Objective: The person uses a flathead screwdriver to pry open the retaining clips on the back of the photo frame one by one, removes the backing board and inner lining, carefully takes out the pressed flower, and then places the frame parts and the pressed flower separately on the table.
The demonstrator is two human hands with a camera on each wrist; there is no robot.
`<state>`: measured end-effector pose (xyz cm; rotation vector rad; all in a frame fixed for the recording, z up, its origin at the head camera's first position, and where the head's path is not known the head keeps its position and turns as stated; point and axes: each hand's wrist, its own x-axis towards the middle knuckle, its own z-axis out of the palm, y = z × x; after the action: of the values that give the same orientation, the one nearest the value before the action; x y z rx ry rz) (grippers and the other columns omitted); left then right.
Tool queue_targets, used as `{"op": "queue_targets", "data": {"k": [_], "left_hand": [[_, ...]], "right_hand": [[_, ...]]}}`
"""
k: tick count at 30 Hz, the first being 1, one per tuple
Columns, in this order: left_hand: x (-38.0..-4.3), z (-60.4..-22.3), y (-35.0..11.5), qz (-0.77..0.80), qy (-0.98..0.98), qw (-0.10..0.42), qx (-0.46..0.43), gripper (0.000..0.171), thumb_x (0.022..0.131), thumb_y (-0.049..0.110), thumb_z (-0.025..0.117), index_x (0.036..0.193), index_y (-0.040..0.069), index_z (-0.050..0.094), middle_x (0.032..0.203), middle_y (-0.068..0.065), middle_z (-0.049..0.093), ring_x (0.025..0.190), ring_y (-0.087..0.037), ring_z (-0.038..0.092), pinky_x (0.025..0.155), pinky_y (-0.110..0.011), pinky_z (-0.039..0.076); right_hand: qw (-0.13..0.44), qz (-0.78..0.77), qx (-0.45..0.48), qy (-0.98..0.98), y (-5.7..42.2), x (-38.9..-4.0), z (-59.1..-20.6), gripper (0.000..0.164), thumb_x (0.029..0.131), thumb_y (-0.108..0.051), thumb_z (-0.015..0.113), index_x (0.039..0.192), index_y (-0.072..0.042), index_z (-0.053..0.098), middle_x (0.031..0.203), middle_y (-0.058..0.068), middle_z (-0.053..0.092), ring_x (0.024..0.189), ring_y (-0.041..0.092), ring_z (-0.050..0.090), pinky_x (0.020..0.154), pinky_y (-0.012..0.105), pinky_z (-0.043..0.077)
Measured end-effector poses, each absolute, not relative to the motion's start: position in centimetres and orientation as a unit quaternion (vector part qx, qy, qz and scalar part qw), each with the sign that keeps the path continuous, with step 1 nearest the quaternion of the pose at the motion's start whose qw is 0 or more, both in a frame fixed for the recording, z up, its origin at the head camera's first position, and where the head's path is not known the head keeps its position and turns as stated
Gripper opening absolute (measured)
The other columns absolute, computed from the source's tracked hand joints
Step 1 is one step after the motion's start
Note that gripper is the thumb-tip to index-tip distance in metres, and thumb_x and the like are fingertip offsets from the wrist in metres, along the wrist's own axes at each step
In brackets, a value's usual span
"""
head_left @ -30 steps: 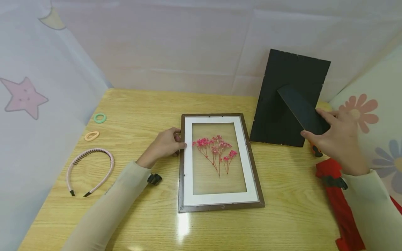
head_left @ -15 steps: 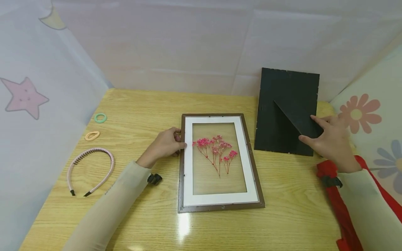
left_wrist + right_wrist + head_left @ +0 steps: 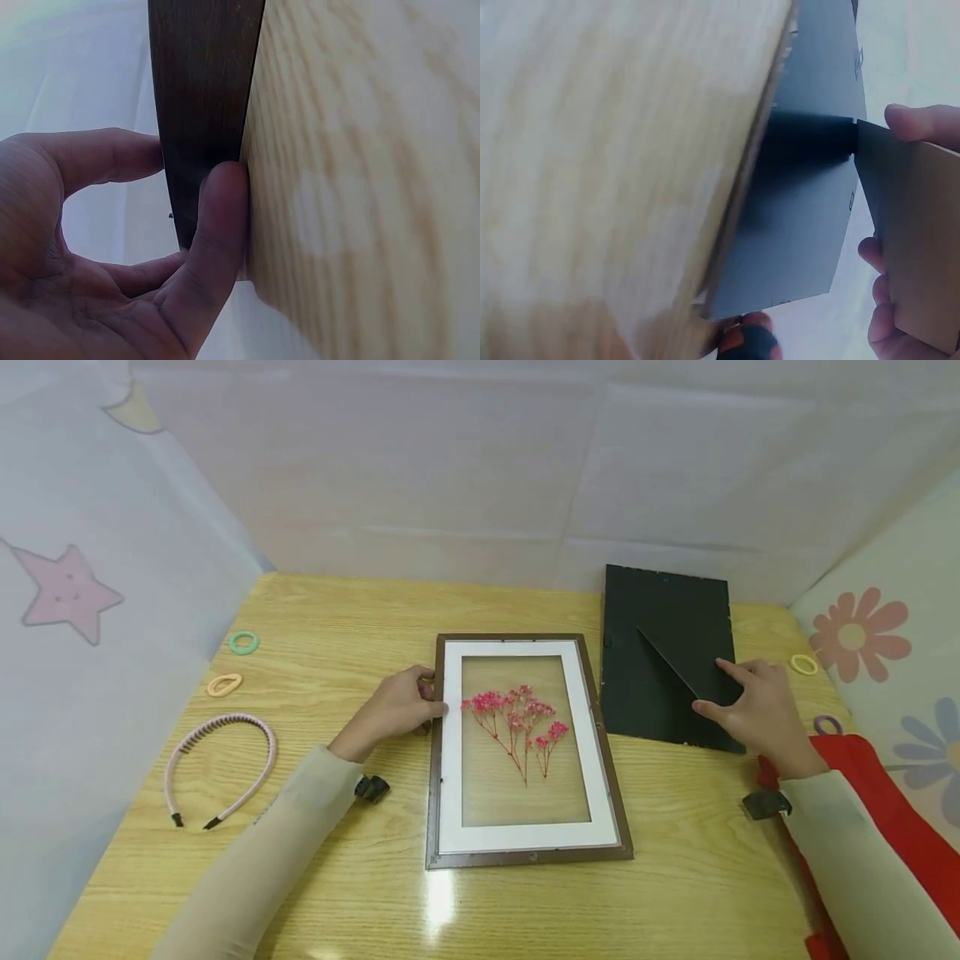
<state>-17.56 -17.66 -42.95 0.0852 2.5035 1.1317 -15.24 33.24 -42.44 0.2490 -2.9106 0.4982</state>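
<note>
The left hand (image 3: 396, 703) pinches the edge of the picture frame (image 3: 525, 859), likely to steady it mid-worktop (image 3: 337, 610); to its right, the right hand's (image 3: 761, 710) fingers grasp the backing board's (image 3: 630, 685) prop leg (image 3: 922, 232), apparently a convenient handle.

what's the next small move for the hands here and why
Probably loosen the right hand from the support leg once the black board sits steady. The board appears to lie on the table, right of the picture frame, and the right hand pinches its raised leg, while the left hand holds the frame's left edge.
</note>
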Motion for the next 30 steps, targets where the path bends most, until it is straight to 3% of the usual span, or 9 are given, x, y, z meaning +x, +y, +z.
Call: {"op": "queue_targets", "data": {"k": [21,30], "left_hand": [[-17.5,-43.1,-17.8,0.407,0.892,0.192,0.034,0.073,0.09,0.022,0.072,0.152,0.0,0.038,0.115,-0.014,0.062,0.072,-0.021,0.07,0.064,-0.033,0.063],[-17.6,-43.1,-17.8,0.408,0.892,0.191,0.039,0.074,0.091,0.022,0.072,0.152,0.0,0.038,0.116,-0.015,0.063,0.071,-0.02,0.07,0.063,-0.032,0.063]], "right_hand": [[0.001,0.152,0.09,-0.984,33.1,-16.3,-43.4,0.076,0.086,-0.032,0.078,0.142,0.011,0.05,0.129,0.04,0.051,0.115,0.054,0.043,0.097,0.064,0.035],[-0.097,0.131,0.088,-0.983,33.3,-17.4,-43.7,0.082,0.093,-0.039,0.071,0.149,0.011,0.038,0.135,0.043,0.047,0.125,0.056,0.041,0.104,0.068,0.029]]}}
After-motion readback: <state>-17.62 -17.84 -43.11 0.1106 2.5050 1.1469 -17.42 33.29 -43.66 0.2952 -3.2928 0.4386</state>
